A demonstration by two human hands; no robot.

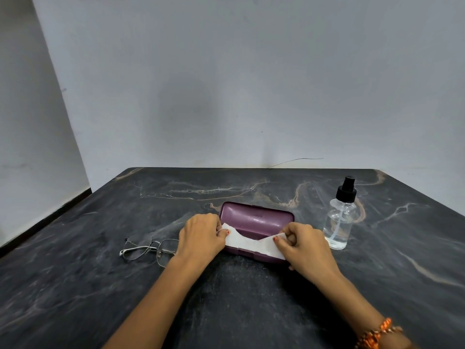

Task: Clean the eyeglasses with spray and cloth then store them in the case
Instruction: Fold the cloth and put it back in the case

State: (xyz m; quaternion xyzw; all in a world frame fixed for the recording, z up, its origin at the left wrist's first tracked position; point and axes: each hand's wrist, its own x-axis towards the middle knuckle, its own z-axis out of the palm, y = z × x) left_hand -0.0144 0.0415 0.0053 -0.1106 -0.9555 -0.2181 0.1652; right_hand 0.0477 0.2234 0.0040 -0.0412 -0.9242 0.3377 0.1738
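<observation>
White cleaning cloth (254, 244) is pinched at each end by the left hand (201, 238) and right hand (305, 245) over the open purple case (256, 217); the eyeglasses (148, 249) at left and spray bottle (341, 220) at right appear untouched, so cleaning is judged barely begun.

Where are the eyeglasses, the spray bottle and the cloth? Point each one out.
eyeglasses (148, 249): head view, on the bridge between the two lenses.
spray bottle (340, 224): head view, on the clear body below the black pump.
cloth (254, 245): head view, on the sagging white middle between the two hands.
</observation>
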